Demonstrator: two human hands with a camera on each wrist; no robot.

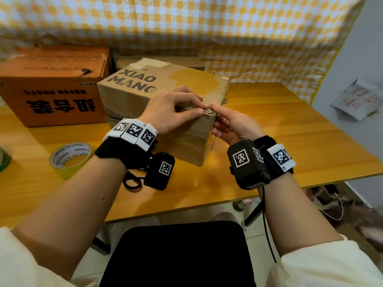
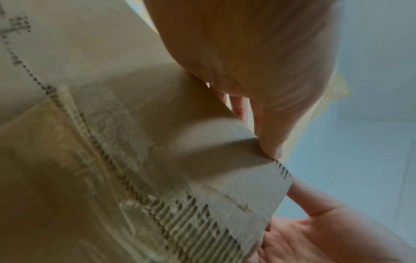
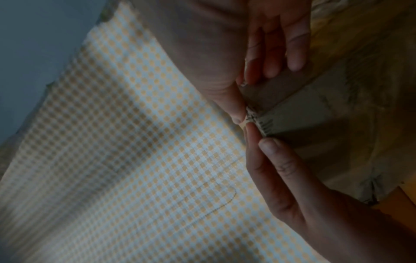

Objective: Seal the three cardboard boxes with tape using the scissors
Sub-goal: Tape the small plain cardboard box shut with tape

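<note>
A brown cardboard box (image 1: 165,90) printed XIAO MANG stands mid-table, old tape across its side. My left hand (image 1: 176,108) lies over its near right corner, fingers on top and thumb (image 2: 270,142) along the front edge, clasping that edge. My right hand (image 1: 230,123) comes up from below and pinches the frayed corner (image 3: 256,121) between index finger and thumb (image 3: 270,144). A yellowish tape roll (image 1: 70,160) lies at the left front. Black scissors (image 1: 132,181) lie under my left wrist, blades hidden. An orange box (image 1: 53,85) stands at the left, and a third box (image 1: 182,61) peeks out behind.
The wooden table (image 1: 290,129) has bare surface to the right of the brown box. A yellow checked cloth (image 1: 207,27) hangs behind. A paper note (image 1: 352,100) is stuck on the right wall. A dark object (image 1: 4,160) sits at the far left edge.
</note>
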